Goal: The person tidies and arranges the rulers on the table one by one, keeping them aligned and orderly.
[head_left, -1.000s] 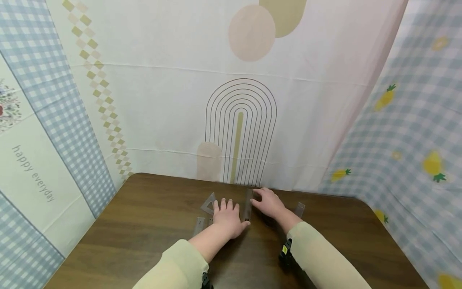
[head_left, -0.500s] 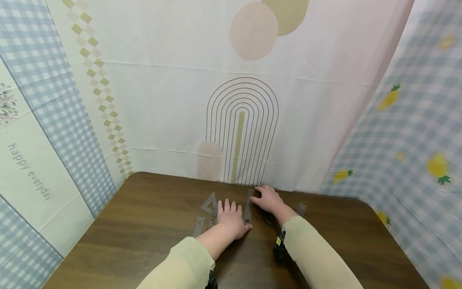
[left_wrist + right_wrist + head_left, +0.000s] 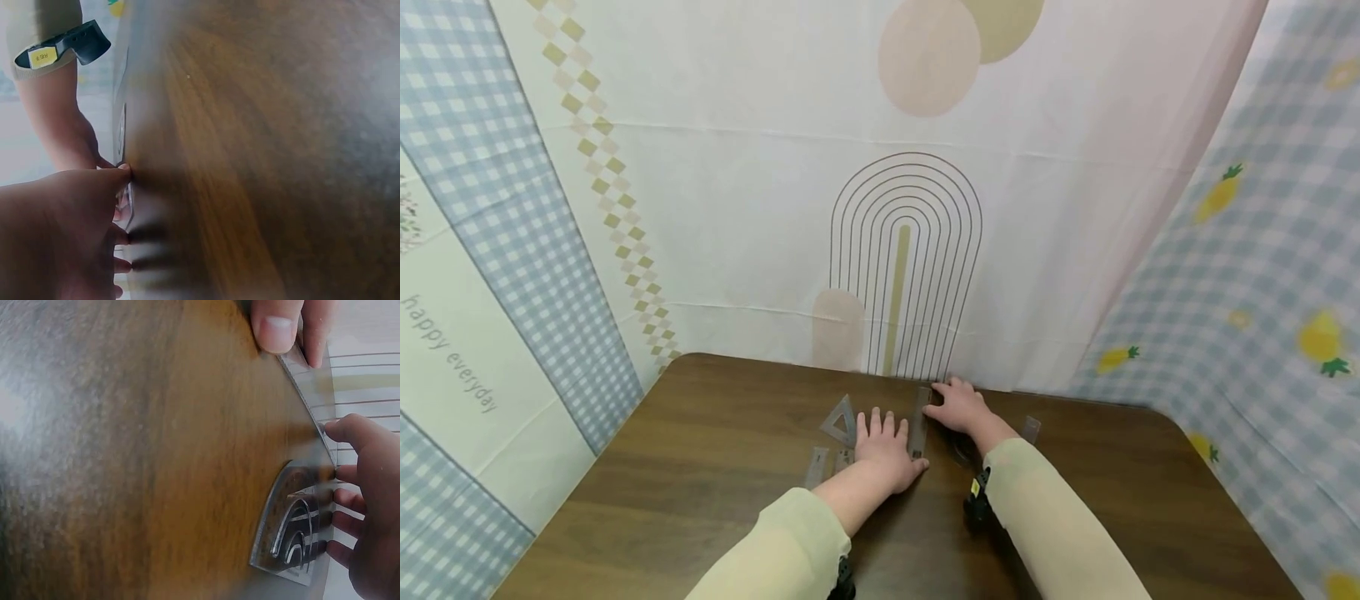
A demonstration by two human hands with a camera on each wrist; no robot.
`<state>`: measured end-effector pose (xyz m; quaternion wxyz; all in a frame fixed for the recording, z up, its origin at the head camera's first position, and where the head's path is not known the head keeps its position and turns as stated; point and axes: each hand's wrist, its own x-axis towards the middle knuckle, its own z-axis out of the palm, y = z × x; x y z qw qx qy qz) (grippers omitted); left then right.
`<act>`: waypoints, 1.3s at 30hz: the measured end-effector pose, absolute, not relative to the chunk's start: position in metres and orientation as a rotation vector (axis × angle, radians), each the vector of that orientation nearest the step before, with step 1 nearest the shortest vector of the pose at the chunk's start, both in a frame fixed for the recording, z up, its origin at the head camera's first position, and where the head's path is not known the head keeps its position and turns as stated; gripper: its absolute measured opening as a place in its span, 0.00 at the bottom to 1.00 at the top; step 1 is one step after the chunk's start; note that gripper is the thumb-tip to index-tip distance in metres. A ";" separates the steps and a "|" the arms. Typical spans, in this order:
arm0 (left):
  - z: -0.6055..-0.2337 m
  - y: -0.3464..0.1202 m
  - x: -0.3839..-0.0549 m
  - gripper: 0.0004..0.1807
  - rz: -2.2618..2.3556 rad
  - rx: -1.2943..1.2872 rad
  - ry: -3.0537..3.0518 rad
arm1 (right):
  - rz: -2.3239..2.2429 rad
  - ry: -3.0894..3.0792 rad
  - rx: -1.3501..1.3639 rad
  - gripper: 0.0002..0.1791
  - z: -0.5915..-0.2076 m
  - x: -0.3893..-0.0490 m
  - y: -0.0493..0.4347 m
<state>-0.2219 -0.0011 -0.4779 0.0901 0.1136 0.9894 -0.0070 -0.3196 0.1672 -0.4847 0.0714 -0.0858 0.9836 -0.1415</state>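
A clear ruler [image 3: 919, 417] lies lengthwise near the table's back edge, between my two hands. My left hand [image 3: 883, 454] rests with fingers spread to its left, the thumb at the ruler's near end. On the other side, my right hand [image 3: 961, 408] has its thumb at the ruler's right edge and its index finger by the far end. Below the right hand, a clear protractor [image 3: 287, 519] lies on the wood. Left of the left hand are a clear set square [image 3: 841, 421] and another clear ruler [image 3: 816, 467]; a small clear piece [image 3: 844, 459] is partly hidden by that hand.
Right of the right forearm lies another clear strip [image 3: 1032, 429], partly covered by the arm. A brown wooden table [image 3: 700, 433] meets a patterned cloth [image 3: 760, 250] at its back edge. Checked cloth [image 3: 1240, 333] hangs along the right side.
My left hand has shifted slightly right, uncovering more of the small clear piece and set square. My right hand stays by the ruler, its forearm drawn a little inward. The head view has shifted slightly.
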 end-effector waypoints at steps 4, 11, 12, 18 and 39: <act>-0.479 -0.001 -0.222 0.42 -0.006 0.338 2.944 | -0.431 2.967 -0.259 0.35 -0.484 -0.319 0.167; -0.477 0.001 -0.221 0.41 -0.025 0.342 2.927 | -0.450 2.978 -0.242 0.34 -0.485 -0.318 0.167; -0.477 0.001 -0.221 0.41 -0.034 0.344 2.924 | -0.445 2.979 -0.241 0.34 -0.486 -0.318 0.167; -0.487 0.001 -0.229 0.42 -0.082 0.369 2.926 | -0.423 2.977 -0.235 0.34 -0.485 -0.319 0.164; -0.481 -0.002 -0.226 0.41 -0.071 0.404 2.916 | -0.386 2.948 -0.199 0.33 -0.484 -0.324 0.160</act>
